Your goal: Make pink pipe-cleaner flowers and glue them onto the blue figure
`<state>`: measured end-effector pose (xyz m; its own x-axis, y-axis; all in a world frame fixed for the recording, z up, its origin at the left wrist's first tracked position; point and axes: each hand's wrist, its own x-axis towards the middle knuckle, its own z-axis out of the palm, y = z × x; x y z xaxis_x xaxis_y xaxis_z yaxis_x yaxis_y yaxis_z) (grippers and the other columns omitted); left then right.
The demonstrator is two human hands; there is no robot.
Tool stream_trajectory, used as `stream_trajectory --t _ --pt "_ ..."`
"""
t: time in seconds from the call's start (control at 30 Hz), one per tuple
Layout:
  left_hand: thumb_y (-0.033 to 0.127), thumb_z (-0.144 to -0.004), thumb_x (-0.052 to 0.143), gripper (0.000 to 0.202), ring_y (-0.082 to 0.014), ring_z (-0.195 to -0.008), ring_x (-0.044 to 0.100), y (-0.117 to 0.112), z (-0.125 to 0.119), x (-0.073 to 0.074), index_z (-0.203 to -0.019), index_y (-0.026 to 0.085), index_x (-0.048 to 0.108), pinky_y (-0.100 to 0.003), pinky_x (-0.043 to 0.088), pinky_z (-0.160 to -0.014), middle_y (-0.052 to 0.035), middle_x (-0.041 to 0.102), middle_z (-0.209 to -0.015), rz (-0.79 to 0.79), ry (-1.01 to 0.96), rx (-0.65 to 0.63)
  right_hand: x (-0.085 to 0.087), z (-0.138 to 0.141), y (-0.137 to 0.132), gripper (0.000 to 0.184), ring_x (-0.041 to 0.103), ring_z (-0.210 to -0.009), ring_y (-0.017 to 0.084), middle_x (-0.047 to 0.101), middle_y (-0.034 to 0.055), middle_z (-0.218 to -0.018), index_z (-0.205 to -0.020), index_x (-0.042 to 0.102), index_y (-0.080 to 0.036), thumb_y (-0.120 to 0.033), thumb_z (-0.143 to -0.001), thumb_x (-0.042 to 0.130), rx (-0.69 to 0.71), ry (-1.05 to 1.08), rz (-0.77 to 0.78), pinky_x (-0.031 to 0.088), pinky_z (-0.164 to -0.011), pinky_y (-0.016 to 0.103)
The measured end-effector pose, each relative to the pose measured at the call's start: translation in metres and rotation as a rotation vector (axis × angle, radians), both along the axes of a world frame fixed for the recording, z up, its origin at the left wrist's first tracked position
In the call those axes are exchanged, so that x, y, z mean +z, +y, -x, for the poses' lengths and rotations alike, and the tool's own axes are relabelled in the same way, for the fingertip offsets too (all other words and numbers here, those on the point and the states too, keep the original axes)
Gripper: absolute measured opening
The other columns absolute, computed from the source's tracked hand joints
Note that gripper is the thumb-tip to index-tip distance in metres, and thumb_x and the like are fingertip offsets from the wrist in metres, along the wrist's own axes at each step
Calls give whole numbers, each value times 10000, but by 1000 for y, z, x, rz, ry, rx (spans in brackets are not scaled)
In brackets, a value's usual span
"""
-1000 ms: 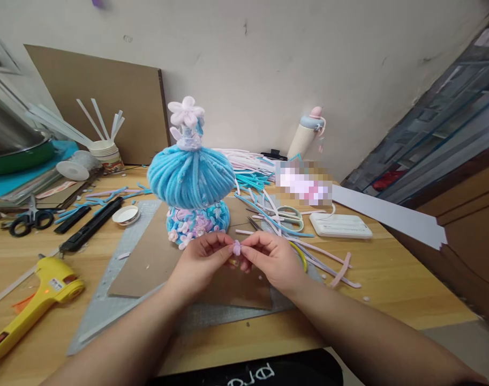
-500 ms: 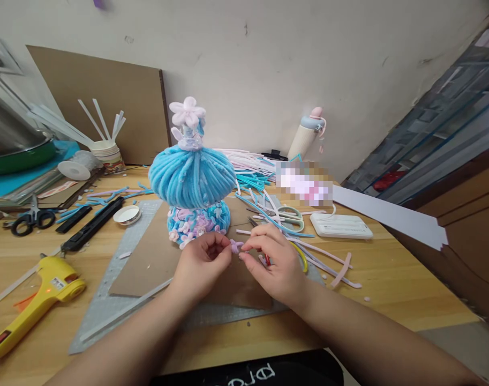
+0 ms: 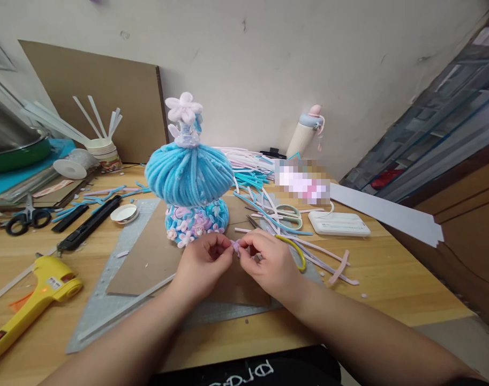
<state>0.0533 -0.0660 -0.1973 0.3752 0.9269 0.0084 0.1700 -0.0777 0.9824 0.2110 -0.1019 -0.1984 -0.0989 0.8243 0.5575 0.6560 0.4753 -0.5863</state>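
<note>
"One lilac piece (image 3: 235,246), held how?"

"Head view: left hand (image 3: 203,262) and right hand (image 3: 271,264) both pinch it, above the cardboard (image 3: 143,260), near the blue ornament (image 3: 190,174)."

"Risk?"

"Being so small, it could slip, or crush if squeezed too hard."

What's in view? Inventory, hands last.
fuzzy piece: 1, lilac, between hands
craft: 1, blue and pink, centre
fuzzy strips: many, mixed, around craft
large cardboard: 2, brown, mat and wall
mat: 1, grey, on table
glue gun: 1, yellow, left
scissors: 2, black left, pale right
looped handle: 1, yellow, right
bars: 2, black, left
disc: 1, white, left
spool: 1, whitish, left
cup stack: 1, white, left
sticks: several, white, in cups
bottle: 1, cream, by wall
panel: 1, white, far right
boxy device: 1, white, right
metal vessel: 1, silver, left
table: 1, brown, below
left hand, right hand: 1 each, centre
</note>
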Motion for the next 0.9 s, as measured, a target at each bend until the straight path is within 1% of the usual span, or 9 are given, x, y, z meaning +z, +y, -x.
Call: stream_trajectory --t 0.1,0.17,0.33,0.4,0.53,0.63,0.7,0.77,0.9 --pt "246 -758 587 96 -108 -603 519 -1 -1 0 -742 152 588 -212 390 -542 5 579 -652 -19 0 18 2 1 -1 97 553 -725 153 606 39 -762 -783 593 -176 -134 -824 516 10 -54 -14 427 -675 273" --pt "238 -753 594 89 -112 -615 529 -2 0 0 -739 151 595 -215 401 -552 -3 590 -665 -60 11 23 3 2 -1 117 545 -688 143 595 26 -722 -749 593 -179 -134 -819 512 2 12 18 422 -647 259" --pt "242 -769 594 93 -113 -616 535 -1 2 0 -735 157 606 -220 416 -567 -6 597 -671 -170 1 23 1 5 3 118 533 -602 117 587 0 -657 -719 599 -170 -197 -814 534 -8 335 280 419 -552 217" --pt "237 -775 590 87 -112 -618 539 0 3 1 -740 160 607 -216 416 -567 -3 597 -672 -176 1 18 1 2 4 120 534 -603 114 591 1 -667 -741 602 -165 -227 -823 540 24 366 333 420 -543 211" --pt "228 -778 591 70 -113 -633 541 2 5 3 -755 164 604 -211 411 -570 -1 600 -691 -162 28 24 5 -8 6 112 540 -629 112 580 1 -707 -845 588 -173 -254 -867 514 116 296 275 433 -568 217" --pt "232 -780 592 69 -112 -633 530 2 5 5 -759 167 602 -209 400 -566 2 595 -691 -153 35 12 10 -13 8 105 558 -694 123 599 17 -791 -945 573 -179 -216 -861 524 182 231 196 455 -622 237" --pt "241 -784 586 79 -114 -631 524 2 5 6 -756 168 600 -211 396 -563 3 587 -685 -143 28 -13 12 -14 9 105 563 -753 132 613 26 -834 -932 591 -185 -180 -865 511 245 162 175 456 -682 256" --pt "252 -790 580 93 -116 -635 523 1 4 9 -752 169 596 -215 399 -571 3 584 -683 -119 9 -61 12 -15 11 125 555 -738 125 608 16 -808 -895 603 -189 -152 -878 485 281 149 200 448 -687 254" --pt "260 -799 567 115 -112 -626 524 -1 3 15 -734 165 582 -217 400 -584 8 578 -659 -39 -36 -160 11 -15 12 136 528 -647 105 569 -6 -720 -828 605 -185 -132 -871 487 317 229 300 438 -617 226"
